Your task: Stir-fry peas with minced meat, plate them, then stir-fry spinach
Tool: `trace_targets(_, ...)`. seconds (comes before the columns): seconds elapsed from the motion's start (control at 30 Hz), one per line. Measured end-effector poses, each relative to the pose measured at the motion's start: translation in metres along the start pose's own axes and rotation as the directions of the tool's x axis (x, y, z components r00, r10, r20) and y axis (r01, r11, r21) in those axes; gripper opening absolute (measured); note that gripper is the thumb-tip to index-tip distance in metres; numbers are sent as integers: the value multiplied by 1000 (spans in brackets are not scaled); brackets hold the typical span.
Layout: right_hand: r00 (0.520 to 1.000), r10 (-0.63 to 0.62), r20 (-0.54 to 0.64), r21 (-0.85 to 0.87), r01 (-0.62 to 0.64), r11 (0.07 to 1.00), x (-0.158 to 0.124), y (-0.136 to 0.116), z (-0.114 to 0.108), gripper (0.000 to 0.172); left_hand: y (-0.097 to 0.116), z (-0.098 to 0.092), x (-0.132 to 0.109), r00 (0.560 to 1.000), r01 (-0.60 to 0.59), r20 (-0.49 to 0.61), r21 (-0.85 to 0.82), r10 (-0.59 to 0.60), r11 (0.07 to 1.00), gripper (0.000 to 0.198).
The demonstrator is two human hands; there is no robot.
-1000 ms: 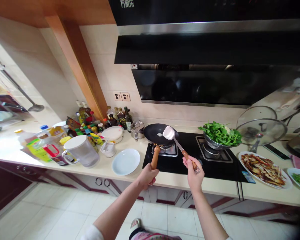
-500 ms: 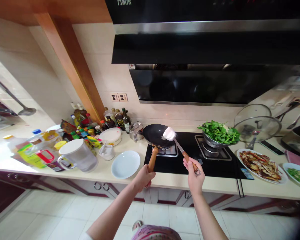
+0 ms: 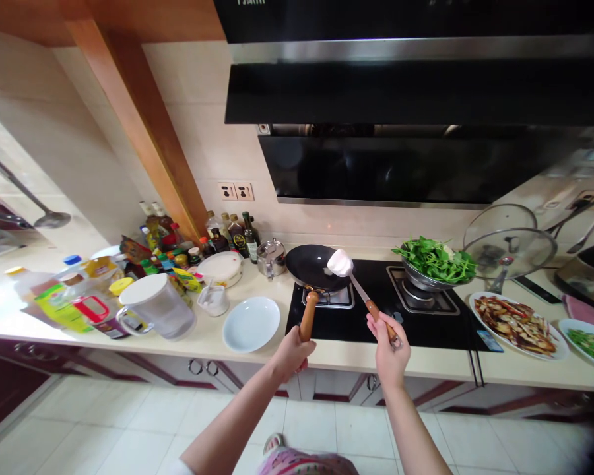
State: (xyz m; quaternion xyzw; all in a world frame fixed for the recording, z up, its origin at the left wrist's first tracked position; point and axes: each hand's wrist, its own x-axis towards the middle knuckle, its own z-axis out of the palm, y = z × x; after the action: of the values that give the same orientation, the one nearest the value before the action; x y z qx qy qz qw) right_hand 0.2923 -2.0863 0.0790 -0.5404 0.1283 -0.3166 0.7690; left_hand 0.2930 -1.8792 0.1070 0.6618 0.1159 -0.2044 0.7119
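My left hand (image 3: 292, 355) is closed around the wooden handle of a black wok (image 3: 307, 262). The wok sits over the left burner (image 3: 337, 300), tilted a little, with a small pale spot inside. In my right hand (image 3: 393, 351) is a metal spatula (image 3: 359, 289), gripped by its brown wooden handle. The spatula's head hangs over the wok's right edge and bears a smooth white lump (image 3: 340, 262). Left of the wok handle, a white plate (image 3: 251, 324) lies on the counter.
Right of the wok stands a metal bowl of leafy greens (image 3: 434, 261) on the other burner. Further right are a plate of browned food (image 3: 517, 324), chopsticks (image 3: 472, 363) and glass lids (image 3: 512, 254). A clear pitcher (image 3: 158, 307) and several bottles (image 3: 235, 234) crowd the left.
Both hands keep their grip. The wok and spatula show almost no movement over the stove; the whole view has shifted slightly.
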Motion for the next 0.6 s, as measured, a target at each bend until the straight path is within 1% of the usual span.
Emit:
trace_targets(0.1,1000,-3,-14,8,3,1000,-1,-1,1,34,-3,2,-2,1000,-12,-29,44,13,999,24)
trace_targets(0.2,1000,-10,-23,5,10,1000,-1,-2,1,34,-8,2,0,999,-11,-32,47,13,999,23)
trace_targets(0.3,1000,-19,-6,-7,19,1000,-1,-4,2,34,-13,0,5,999,-5,-38,32,7,999,25)
trace_targets(0.43,1000,-29,0,-16,29,999,-2,-4,0,34,-20,-3,9,999,20,-26,-33,-20,999,33)
trace_targets(0.6,1000,-24,1,-26,24,999,-5,-6,-1,33,-20,-6,15,994,109,34,-160,-105,981,49)
